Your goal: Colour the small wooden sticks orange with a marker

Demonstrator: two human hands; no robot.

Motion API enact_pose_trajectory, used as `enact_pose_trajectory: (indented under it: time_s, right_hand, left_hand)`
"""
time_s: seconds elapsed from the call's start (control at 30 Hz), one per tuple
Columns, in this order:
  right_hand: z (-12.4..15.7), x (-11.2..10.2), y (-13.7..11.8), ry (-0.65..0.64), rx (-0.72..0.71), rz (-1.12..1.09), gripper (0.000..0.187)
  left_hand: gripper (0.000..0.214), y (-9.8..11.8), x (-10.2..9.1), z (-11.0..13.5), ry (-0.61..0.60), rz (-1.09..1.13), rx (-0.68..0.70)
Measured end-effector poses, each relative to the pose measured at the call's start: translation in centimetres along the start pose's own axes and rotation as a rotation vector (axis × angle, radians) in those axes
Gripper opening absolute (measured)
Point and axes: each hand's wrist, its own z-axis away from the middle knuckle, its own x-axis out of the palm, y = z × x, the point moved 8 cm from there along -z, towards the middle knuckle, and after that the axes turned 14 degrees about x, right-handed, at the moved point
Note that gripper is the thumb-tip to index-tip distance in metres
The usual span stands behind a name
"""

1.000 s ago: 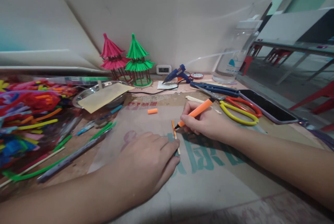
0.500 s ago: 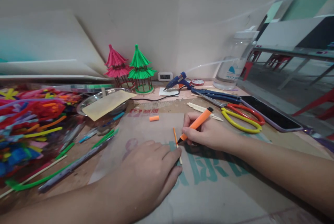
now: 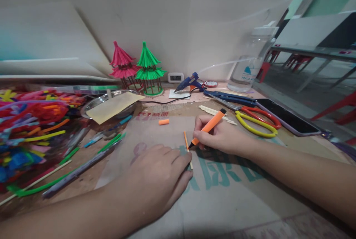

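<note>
Partly under left hand [image 3: 160,176], near right hand [image 3: 222,137]: thin part-orange stick [image 3: 185,140].

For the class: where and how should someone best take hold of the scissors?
Probably by the yellow loop, coming from the near right: the scissors lie with blades pointing away toward the glue gun and both loops toward the person's right, yellow nearest. The right hand is closer, but holds the orange marker.

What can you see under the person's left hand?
The left hand covers part of a thin stick, whose two ends show, and part of a printed sheet. Anything else beneath the palm is hidden.
</note>
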Motion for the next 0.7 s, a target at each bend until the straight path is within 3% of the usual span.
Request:
enact_pose_trajectory:
  time_s: [0.23,0.47,0.7]
  right_hand:
    - [-0.28,-0.6,-0.06,0.086,-0.01,-0.015,0.015]
    - [-0.07,0.18,-0.27,-0.029,-0.002,0.0,0.017]
    - [0.09,-0.39,-0.19,0.038,-0.029,0.027,0.015]
  left_hand:
    - [0.024,-0.24,0.18,0.1,-0.005,-0.008,-0.005]
    - [0.028,-0.23,0.19,0.23,0.011,-0.01,0.006]
    - [0.03,-0.15,0.17,0.21,-0.005,0.002,0.005]
